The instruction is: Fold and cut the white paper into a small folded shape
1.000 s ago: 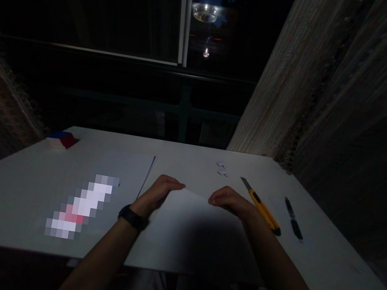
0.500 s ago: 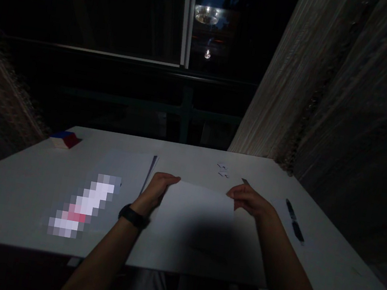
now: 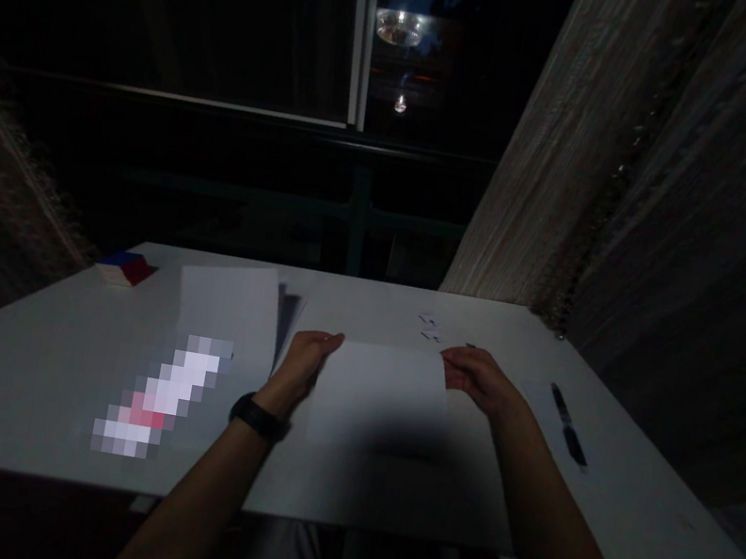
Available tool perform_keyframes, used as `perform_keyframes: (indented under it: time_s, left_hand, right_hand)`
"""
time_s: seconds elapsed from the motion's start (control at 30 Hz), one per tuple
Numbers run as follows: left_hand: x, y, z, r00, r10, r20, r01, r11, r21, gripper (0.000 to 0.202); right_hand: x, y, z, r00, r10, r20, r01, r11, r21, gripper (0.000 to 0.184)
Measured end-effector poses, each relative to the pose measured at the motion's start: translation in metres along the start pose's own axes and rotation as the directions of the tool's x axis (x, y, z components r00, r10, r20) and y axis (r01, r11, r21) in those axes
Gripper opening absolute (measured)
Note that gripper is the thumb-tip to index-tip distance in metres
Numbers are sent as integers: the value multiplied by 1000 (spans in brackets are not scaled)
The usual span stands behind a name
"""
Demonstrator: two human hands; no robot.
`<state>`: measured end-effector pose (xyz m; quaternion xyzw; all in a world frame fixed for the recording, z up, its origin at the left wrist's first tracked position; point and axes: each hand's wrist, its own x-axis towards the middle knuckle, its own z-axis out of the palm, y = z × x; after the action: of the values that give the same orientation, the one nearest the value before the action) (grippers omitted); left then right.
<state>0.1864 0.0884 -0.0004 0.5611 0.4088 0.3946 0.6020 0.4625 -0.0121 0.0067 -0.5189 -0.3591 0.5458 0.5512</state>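
A white sheet of paper (image 3: 382, 396) lies on the white table (image 3: 45, 358) in front of me. My left hand (image 3: 302, 363), with a black watch on its wrist, pinches the sheet's far left corner. My right hand (image 3: 481, 379) pinches the far right corner, fingers curled over the edge. To the left is a stack of white paper (image 3: 231, 313); its top sheet is lifted at the far end.
A black pen (image 3: 567, 425) lies right of my right hand. Small paper scraps (image 3: 429, 327) sit further back. A red, blue and white block (image 3: 123, 266) rests at the far left corner. A blurred patch covers something left of my wrist. A rough wall stands on the right.
My hands moved apart to the sheet's far corners and flattened it toward the table. My right hand now covers the yellow cutter. The top sheet of the left stack has lifted.
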Motion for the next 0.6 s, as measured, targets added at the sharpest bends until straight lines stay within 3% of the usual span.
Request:
perform_keyframes:
  time_s: [0.1,0.17,0.27,0.4,0.6]
  left_hand:
    - [0,-2,1,999,-11,37,14,996,-84,32]
    - [-2,0,2,996,-27,81,34,995,-90,31]
    - [-7,6,4,982,-63,179,69,997,-32,30]
    - [-15,11,7,945,-87,316,52,992,119,27]
    - [-15,8,7,917,-125,378,49,978,205,24]
  right_hand:
    - [4,3,6,999,-24,-21,24,1000,8,31]
    - [7,7,11,996,-60,-61,55,995,-85,34]
    - [9,12,19,989,-114,-98,88,967,-238,29]
    - [5,11,27,987,-145,-72,120,955,-270,29]
    - [-2,6,37,987,-120,-107,86,956,-281,36]
